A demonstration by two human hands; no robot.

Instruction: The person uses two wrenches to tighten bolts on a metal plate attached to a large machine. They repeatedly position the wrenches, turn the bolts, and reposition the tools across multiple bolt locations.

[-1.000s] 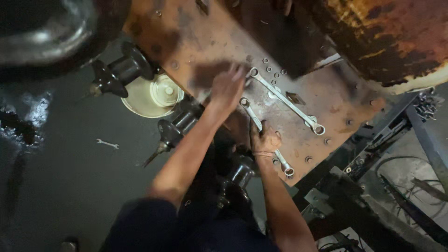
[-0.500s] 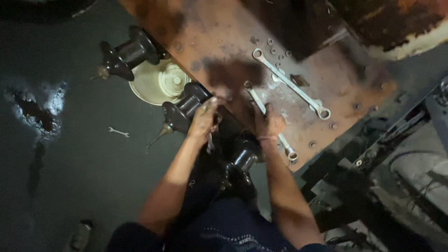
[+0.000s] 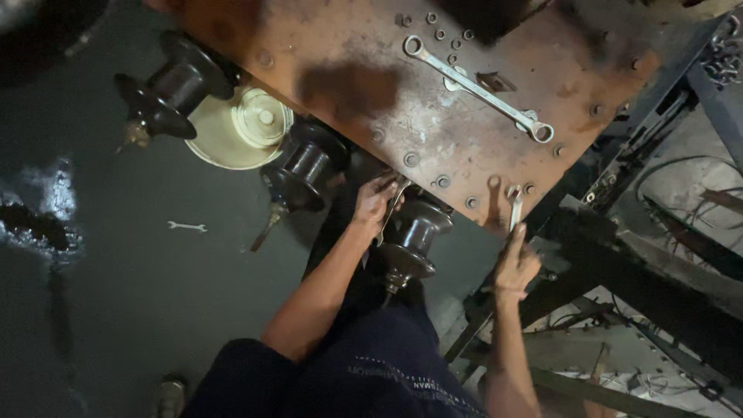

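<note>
Hands both raised: left hand seemingly gripping tool, right hand holding spanner.

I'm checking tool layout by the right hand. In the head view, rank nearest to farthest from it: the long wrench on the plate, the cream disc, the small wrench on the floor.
From the right hand:
1. Long wrench, up on the rusty plate.
2. Cream disc, left of the plate.
3. Small wrench, far left on the dark floor.

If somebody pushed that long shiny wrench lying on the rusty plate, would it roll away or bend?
The long wrench would probably slide rather than roll, since it looks flat and lies flush on the rusty plate. It likely stays stiff, being one solid-looking metal bar. It is probably heavy for its slim shape. A push might scatter the small nuts nearby.
</note>
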